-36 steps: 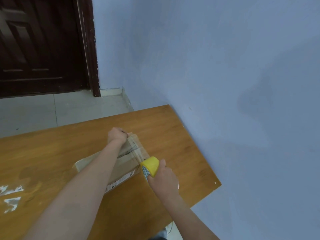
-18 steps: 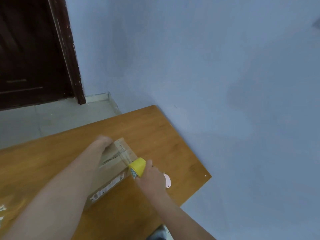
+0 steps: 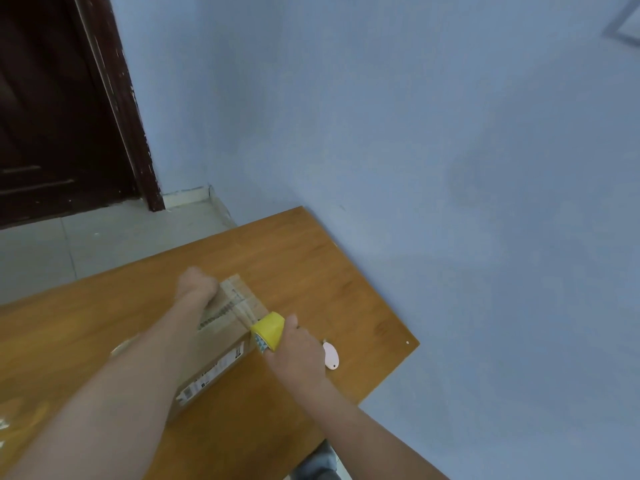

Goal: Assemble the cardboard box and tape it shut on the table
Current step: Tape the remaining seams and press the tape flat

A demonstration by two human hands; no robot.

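Head cam: the cardboard box (image 3: 221, 344) sits folded shut on the wooden surface (image 3: 311, 265), close to the blue wall (image 3: 450, 168). The left hand (image 3: 195, 285) presses down on the far end of the top, though I can't tell how its fingers lie. The right hand (image 3: 298, 351) grips the yellow tape roll (image 3: 268, 330) right at the box's near top edge, with a clear strip of tape (image 3: 242, 303) already stretched across the top seam. A small pink thing (image 3: 330, 355) lies just beside that hand. So I'd say assembly is done and taping is underway; the strip isn't cut or smoothed down the side yet.
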